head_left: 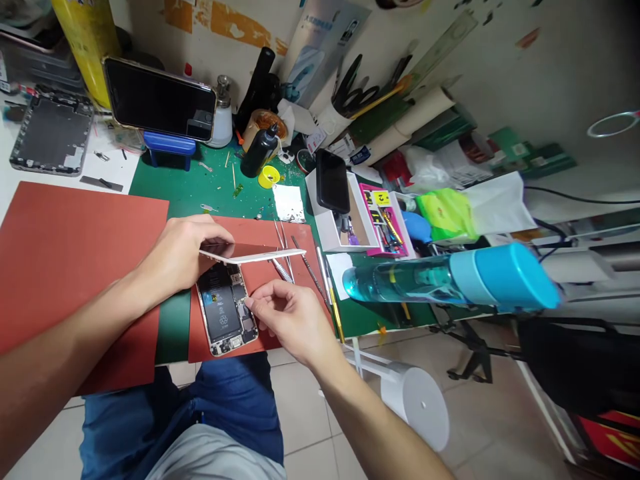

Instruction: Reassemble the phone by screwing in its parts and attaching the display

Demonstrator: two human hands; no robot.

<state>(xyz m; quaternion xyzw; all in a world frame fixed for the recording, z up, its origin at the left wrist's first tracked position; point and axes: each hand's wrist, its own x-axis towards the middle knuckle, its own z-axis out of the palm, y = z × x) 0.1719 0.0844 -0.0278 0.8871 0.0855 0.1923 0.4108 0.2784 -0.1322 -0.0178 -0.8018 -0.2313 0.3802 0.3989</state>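
Observation:
An opened smartphone (223,310), its battery and circuit board bare, lies on the right-hand red-brown mat (295,313). Above its far end, my left hand (187,243) grips the white-edged phone screen (260,256), which is lifted away from the body and seen nearly edge-on. Thumb and forefinger of my right hand (285,313) are pinched together at the phone's right edge, by the board. Whatever they may hold is too small to make out. Just beyond the screen lie tweezers (283,270) and a thin dark metal tool (307,265).
Right of the mat stand a white box (367,227) bearing a black phone (332,181), and a blue water bottle (450,277). A phone on a blue stand (169,143), a black dropper bottle (260,150) and a yellow cap (269,176) stand behind. Another red-brown mat (75,267) lies left.

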